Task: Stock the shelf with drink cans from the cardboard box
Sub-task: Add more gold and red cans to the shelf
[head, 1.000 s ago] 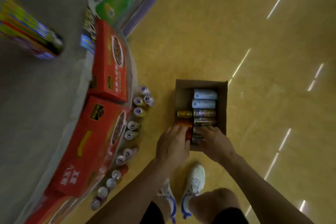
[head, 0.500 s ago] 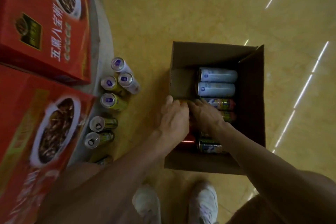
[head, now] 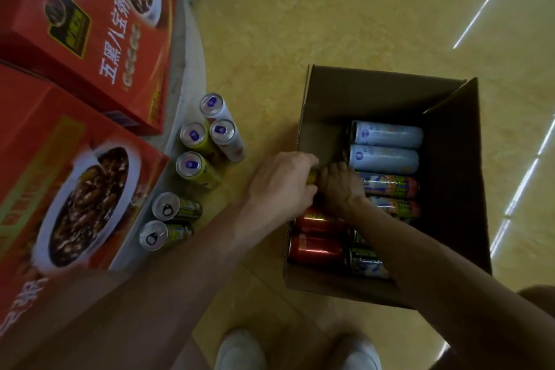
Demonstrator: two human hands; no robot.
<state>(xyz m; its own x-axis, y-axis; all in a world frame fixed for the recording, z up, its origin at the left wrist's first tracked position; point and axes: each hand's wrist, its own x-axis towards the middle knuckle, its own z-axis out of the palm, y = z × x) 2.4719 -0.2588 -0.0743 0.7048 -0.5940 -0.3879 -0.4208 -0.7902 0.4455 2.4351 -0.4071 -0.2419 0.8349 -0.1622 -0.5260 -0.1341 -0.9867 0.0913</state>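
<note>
left hand [head: 282,186]: fingers curled round gold can [head: 312,178] | right hand [head: 341,186]: fingers curled, touching left | arms outstretched

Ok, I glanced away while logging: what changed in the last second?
The left hand and right hand moved from the red cans farther into the box, onto a gold can. The left curls round it; the right's hold is hidden. The other cans lie unchanged.
</note>
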